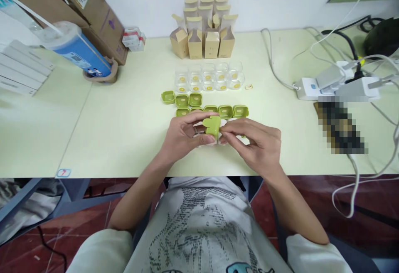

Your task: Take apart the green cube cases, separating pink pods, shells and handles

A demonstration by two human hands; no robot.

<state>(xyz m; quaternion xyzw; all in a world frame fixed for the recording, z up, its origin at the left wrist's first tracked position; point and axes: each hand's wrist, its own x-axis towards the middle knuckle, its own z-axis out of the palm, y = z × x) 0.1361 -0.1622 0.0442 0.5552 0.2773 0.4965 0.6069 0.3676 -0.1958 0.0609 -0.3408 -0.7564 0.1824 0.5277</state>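
Note:
A small green plastic cap (213, 126) with a scalloped edge is held in my left hand (179, 138), between the thumb and fingers. My right hand (260, 144) is closed in a pinch at the cap's right side; whatever its fingertips grip is too small to make out. Just beyond my hands stand several matching green caps, hollow side up, in a front row (226, 111) and a shorter back row (195, 99). White pieces lie under my hands, mostly covered by them. Farther back, clear plastic cups (208, 77) with yellow marks form two rows.
Several small open cardboard boxes (195, 48) stand by the wall. A tan rubber band (248, 87) lies beside the cups. On the left are a large carton (106, 28) and a blue drink cup (82, 52). Power strips (311, 89) with cables occupy the right side.

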